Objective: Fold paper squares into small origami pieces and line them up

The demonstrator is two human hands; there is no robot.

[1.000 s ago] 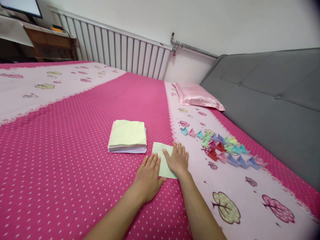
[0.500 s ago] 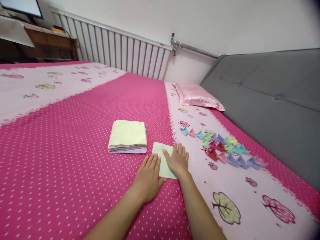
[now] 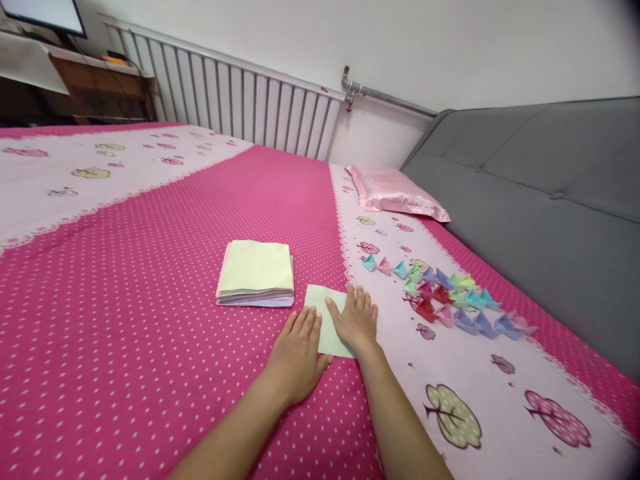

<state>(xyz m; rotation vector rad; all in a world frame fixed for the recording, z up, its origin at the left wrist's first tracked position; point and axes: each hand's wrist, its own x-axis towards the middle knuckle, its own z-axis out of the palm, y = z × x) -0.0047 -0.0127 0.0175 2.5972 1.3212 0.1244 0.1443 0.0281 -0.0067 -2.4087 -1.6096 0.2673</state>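
A pale green sheet of paper (image 3: pixel 326 333) lies flat on the pink bedspread (image 3: pixel 150 373), partly covered by both hands. My left hand (image 3: pixel 297 357) rests flat at its left edge, fingers stretched forward and thumb pointing right. Over the sheet's right side lies my right hand (image 3: pixel 356 320), open, with its thumb apart from the fingers. Neither hand grasps anything. Just beyond my left hand sits a stack of square coloured paper (image 3: pixel 256 267), pale yellow on top. To the right, several small folded paper boats (image 3: pixel 465 321) stand in rows.
A pink satin pillow (image 3: pixel 395 192) lies near the grey padded headboard (image 3: pixel 540 173). Behind the bed, a white radiator (image 3: pixel 225 87) and a pipe (image 3: pixel 390 97) run along the wall. A desk (image 3: pixel 105 83) with a monitor (image 3: pixel 45 15) stands at far left.
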